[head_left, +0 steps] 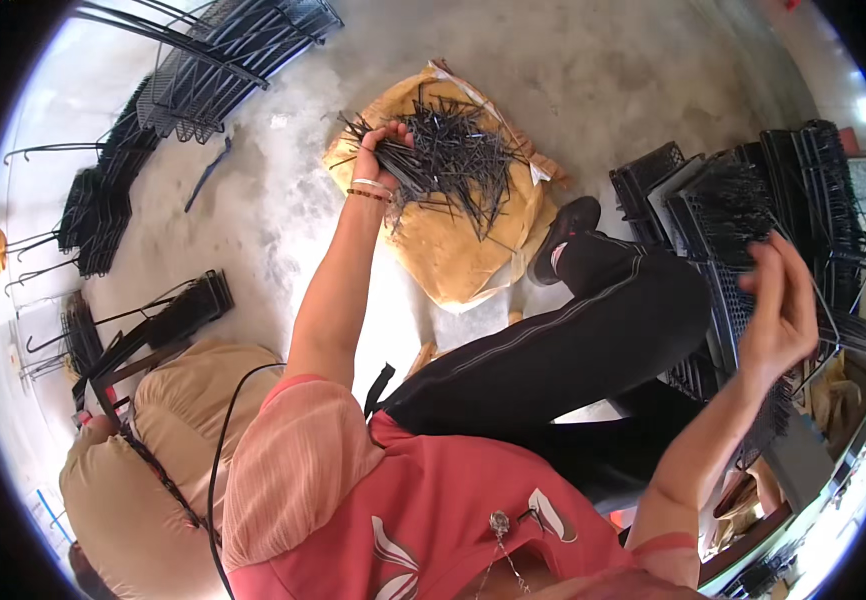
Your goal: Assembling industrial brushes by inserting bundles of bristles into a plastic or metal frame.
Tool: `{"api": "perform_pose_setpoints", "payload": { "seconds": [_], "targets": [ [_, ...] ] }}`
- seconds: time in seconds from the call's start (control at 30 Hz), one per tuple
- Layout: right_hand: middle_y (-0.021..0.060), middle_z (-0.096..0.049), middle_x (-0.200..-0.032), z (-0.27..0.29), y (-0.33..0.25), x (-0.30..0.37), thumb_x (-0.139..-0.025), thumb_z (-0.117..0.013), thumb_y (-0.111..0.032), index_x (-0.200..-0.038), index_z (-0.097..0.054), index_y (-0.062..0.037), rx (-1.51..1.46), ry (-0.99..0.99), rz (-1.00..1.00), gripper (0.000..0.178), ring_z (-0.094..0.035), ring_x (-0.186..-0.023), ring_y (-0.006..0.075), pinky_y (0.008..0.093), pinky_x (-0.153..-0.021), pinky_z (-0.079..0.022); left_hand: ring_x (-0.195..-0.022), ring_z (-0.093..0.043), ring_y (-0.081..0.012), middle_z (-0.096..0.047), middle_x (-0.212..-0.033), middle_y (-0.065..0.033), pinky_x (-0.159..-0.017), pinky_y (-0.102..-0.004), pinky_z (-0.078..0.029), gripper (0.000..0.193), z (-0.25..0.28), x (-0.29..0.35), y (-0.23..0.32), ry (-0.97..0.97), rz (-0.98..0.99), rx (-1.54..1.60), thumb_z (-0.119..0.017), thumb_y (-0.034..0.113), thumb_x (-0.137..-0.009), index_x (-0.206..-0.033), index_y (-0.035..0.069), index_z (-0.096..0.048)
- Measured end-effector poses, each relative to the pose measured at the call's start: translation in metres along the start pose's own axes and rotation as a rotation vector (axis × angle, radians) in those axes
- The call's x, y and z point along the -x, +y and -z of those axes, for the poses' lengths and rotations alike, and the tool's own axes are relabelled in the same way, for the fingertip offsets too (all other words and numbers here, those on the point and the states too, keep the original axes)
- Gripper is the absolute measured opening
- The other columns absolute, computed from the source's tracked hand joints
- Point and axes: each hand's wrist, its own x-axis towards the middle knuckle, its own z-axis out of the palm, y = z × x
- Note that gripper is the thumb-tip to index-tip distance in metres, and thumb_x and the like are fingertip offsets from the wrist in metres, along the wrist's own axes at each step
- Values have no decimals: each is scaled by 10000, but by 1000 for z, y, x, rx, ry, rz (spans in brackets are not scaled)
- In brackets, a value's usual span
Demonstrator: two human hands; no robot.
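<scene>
Slim black rods [463,150], head view: judged light, stiff, apt to slide; best grasped mid-length, bundled. Heap lies far centre on yellow sack [448,262], right of left hand [385,153], which is closed round a bunch. Right hand [781,310], near black mesh racks [725,300]: fingers loosely parted, nothing visible held.

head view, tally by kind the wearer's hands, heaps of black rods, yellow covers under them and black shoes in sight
Hands: 2 (left hand, right hand)
Heap of black rods: 1; single rods overlap too much to count
Yellow cover: 1
Black shoe: 1
Total: 5
</scene>
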Motion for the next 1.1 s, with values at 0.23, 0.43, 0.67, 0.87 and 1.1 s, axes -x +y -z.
{"api": "perform_pose_setpoints", "payload": {
  "seconds": [0.23,0.43,0.67,0.87,1.1],
  "targets": [
    [36,-641,-856,-88,-58,2,-849,-641,-64,-1062,-631,17,-415,-482,-16,228,-587,-680,76,200,-611,-478,-708,-562,-179,-579,-787,-52,-678,-336,-515,100,-69,54,26,-204,-38,-79,-574,86,-831,-925,63,-549],
    [66,-636,-950,-139,-43,-13,-922,-556,-291,-1135,-594,0,-579,-592,-316,362,-577,-813,114,243,-687,-459,-715,-528,-131,-559,-828,-30,-656,-271,-480,120,-147,126,24,-353,228,-133,-554,61,-848,-967,50,-545],
    [93,-618,-1040,-164,-34,44,-937,-405,-532,-1217,-503,-23,-1053,-555,-647,589,-593,-901,190,310,-769,-471,-722,-544,-184,-564,-794,-69,-704,-317,-515,95,-206,148,-8,-418,300,86,-582,104,-832,-859,25,-537],
    [122,-576,-1072,-174,-23,48,-931,-406,-546,-1216,-446,-39,-1247,-670,-769,583,-592,-907,211,347,-841,-473,-714,-570,-268,-564,-716,-93,-799,-421,-516,178,-187,111,-13,-167,70,-85,-584,171,-837,-734,36,-530],
    [128,-512,-1131,-213,2,47,-934,-482,-439,-1127,-476,-19,-1392,-315,-1040,462,-497,-1060,240,392,-920,-409,-709,-569,-231,-550,-729,-65,-770,-446,-531,255,-180,117,-21,-177,-122,-166,-581,297,-882,-811,62,-514]
  ]
}}
